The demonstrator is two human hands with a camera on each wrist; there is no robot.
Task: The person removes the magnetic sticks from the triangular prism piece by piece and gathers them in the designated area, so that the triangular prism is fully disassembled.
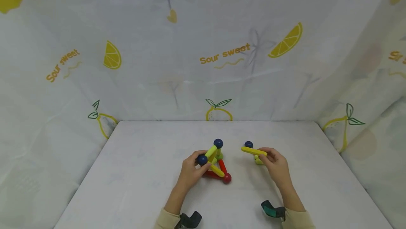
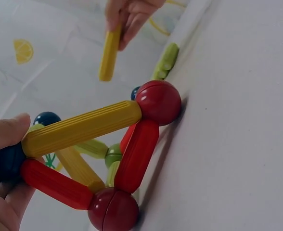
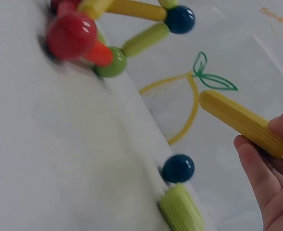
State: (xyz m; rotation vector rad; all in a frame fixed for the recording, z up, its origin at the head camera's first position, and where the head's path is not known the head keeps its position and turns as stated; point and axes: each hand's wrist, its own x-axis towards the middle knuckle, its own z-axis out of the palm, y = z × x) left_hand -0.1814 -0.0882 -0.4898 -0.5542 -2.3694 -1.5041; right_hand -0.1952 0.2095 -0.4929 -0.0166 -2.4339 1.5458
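My left hand (image 1: 188,173) grips a blue ball (image 1: 202,159) at the upper left corner of a frame of magnetic rods and balls. A yellow rod (image 2: 83,127) slopes from that ball to a red ball (image 2: 158,102) on the table. Red rods (image 2: 137,156) join the lower corners, and lime rods (image 3: 145,40) run to a green ball (image 3: 111,61) behind. Another blue ball (image 1: 218,143) tops the far side. To the right, my right hand (image 1: 276,165) pinches one end of a loose yellow rod (image 3: 242,122), held above the table, apart from the frame.
A loose blue ball (image 1: 248,144) and a few lime rods (image 1: 259,162) lie on the white table (image 1: 152,186) near my right hand. Behind the table's back edge hangs a white lemon-print cloth (image 1: 142,88).
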